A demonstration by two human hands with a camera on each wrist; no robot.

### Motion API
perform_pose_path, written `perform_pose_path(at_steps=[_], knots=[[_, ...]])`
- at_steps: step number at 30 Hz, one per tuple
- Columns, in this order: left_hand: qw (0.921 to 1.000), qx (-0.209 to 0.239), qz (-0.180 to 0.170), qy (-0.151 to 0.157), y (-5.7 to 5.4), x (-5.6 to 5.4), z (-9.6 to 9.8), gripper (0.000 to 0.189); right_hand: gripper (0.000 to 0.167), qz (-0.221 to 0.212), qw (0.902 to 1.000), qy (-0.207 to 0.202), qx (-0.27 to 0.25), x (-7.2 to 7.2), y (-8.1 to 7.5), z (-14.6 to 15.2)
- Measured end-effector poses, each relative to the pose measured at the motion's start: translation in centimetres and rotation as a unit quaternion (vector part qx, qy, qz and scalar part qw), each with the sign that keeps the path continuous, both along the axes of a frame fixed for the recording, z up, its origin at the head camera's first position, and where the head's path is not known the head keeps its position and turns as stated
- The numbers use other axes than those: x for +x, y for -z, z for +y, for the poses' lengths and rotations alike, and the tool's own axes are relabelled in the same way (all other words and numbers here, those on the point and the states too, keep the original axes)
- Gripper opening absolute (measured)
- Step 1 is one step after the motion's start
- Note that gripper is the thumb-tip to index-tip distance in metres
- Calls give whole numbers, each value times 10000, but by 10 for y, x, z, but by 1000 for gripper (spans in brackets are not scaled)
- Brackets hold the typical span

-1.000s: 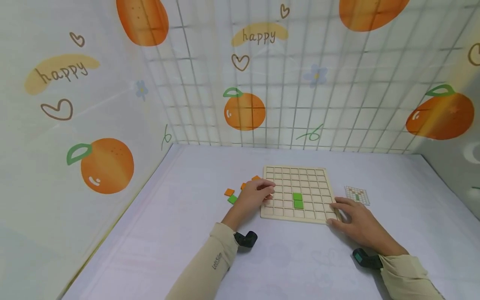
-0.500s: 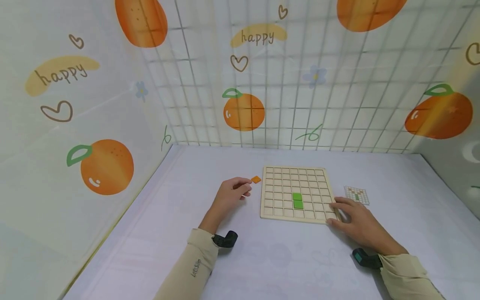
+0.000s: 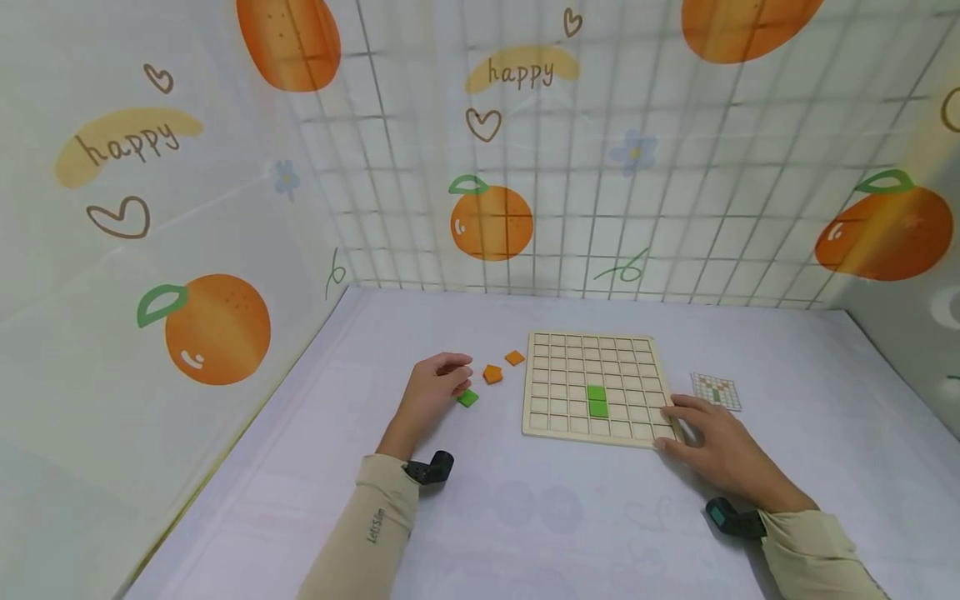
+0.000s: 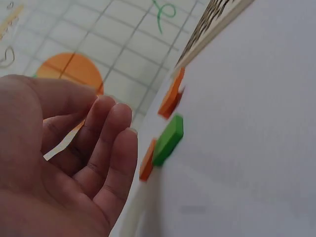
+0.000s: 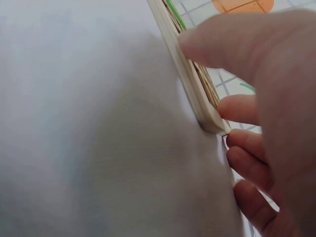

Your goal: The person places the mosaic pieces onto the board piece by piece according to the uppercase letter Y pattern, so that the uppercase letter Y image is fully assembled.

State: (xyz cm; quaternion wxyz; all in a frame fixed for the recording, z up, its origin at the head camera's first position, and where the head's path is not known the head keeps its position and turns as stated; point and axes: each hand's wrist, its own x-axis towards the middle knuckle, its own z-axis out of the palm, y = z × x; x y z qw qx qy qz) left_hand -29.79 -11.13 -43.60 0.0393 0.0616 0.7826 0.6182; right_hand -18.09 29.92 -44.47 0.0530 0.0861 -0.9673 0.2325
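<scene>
My left hand (image 3: 437, 387) hovers left of the board with loosely curled fingers and nothing in its grasp. Right at its fingertips lies a loose green square tile (image 3: 468, 398); in the left wrist view an orange tile (image 4: 147, 160) shows just behind it. Further right are orange tiles, one (image 3: 492, 374) between hand and board and another (image 3: 514, 357) by the board's left edge. The pale wooden grid board (image 3: 558, 426) lies flat with two green tiles (image 3: 597, 400) set in neighbouring cells. My right hand (image 3: 708, 437) grips its near right corner, thumb on the front edge, fingers along the side.
A small pattern card (image 3: 716, 392) with a printed grid lies right of the board, beyond my right hand. The white table (image 3: 525, 517) meets a patterned curtain (image 3: 405, 167) at the back, with wire mesh showing through it.
My left hand has moved left from the board's left edge, past the loose tiles, uncovering the green one and an orange one. My right hand has stayed at the board's corner.
</scene>
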Motion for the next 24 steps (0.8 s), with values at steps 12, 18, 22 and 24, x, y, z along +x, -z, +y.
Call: perform_pose_path(at_steps=[12, 18, 22, 24], knots=[[9904, -1378, 8, -133, 7, 1, -20, 18, 64, -48, 10000, 25, 16, -2, 3, 1], [9833, -1804, 183, 144, 14, 0, -21, 18, 63, 4, 10000, -23, -58, -1, 4, 3], [9818, -1865, 251, 240, 14, 0, -21, 18, 63, -18, 10000, 0, -77, -1, 3, 2], [9811, -1889, 298, 284, 15, -1, -21, 19, 63, -51, 10000, 22, -63, -1, 3, 2]])
